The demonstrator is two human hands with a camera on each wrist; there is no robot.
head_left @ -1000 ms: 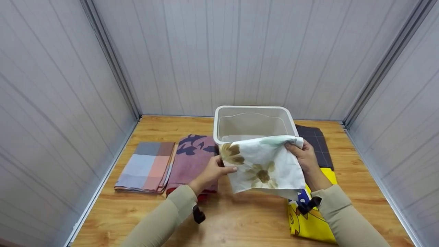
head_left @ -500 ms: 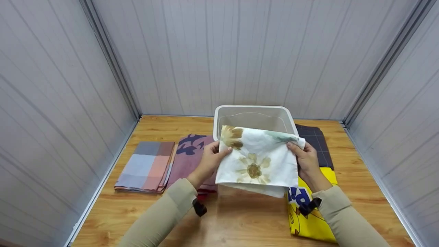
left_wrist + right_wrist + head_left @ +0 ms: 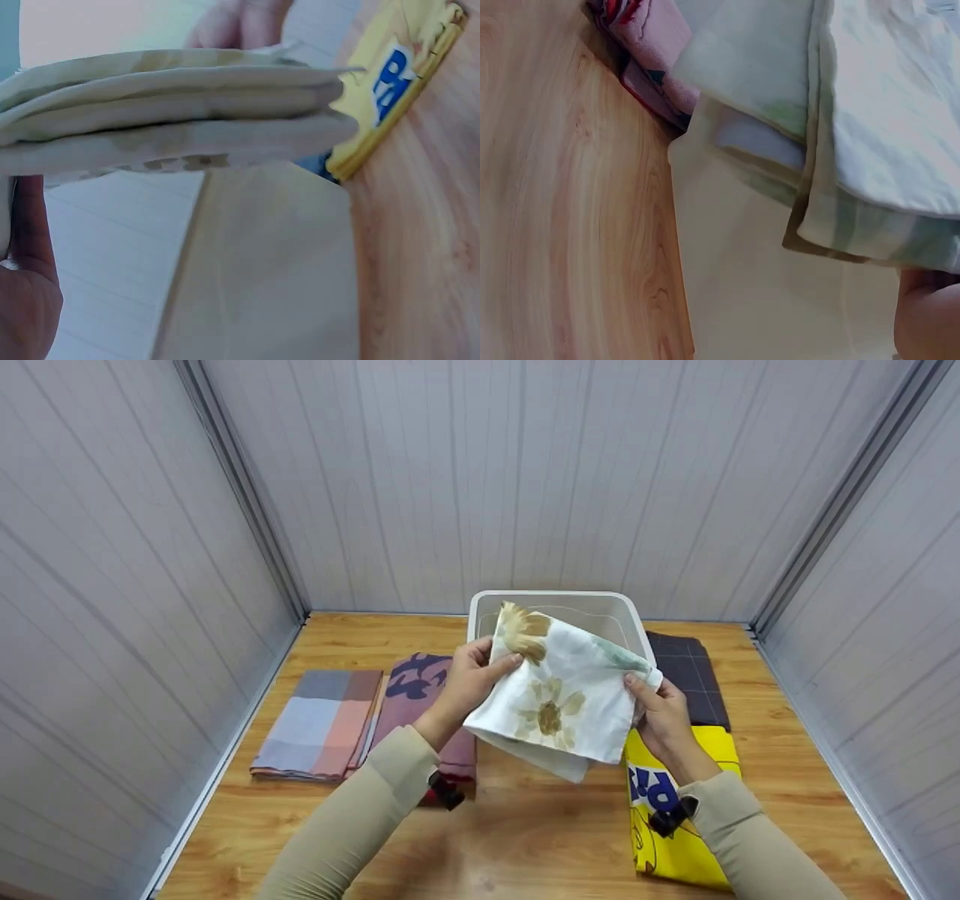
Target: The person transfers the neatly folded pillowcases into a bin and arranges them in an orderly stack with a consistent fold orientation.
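Observation:
A folded white cloth point(image 3: 559, 690) printed with brown flowers is held up in front of a white plastic bin point(image 3: 555, 595), overlapping its front in the head view. My left hand point(image 3: 466, 681) pinches the cloth's left edge, thumb on the printed face. At its upper right corner, my right hand point(image 3: 664, 716) pinches it the same way. The cloth tilts, its left side higher than its right. Several stacked layers of the cloth point(image 3: 180, 127) show in the left wrist view. From the right wrist, loose lower layers point(image 3: 757, 142) hang over the bin's wall point(image 3: 757, 285).
On the wooden table point(image 3: 540, 840), a checked folded cloth point(image 3: 319, 727) and a purple folded towel point(image 3: 409, 709) lie to the left. A dark folded cloth point(image 3: 690, 679) and a yellow printed cloth point(image 3: 686, 844) lie to the right. Pale panel walls point(image 3: 480, 487) enclose the back and sides.
My left hand has shifted its hold to the cloth's left edge and risen, tilting the cloth up on that side. The right hand has kept its hold, moving little.

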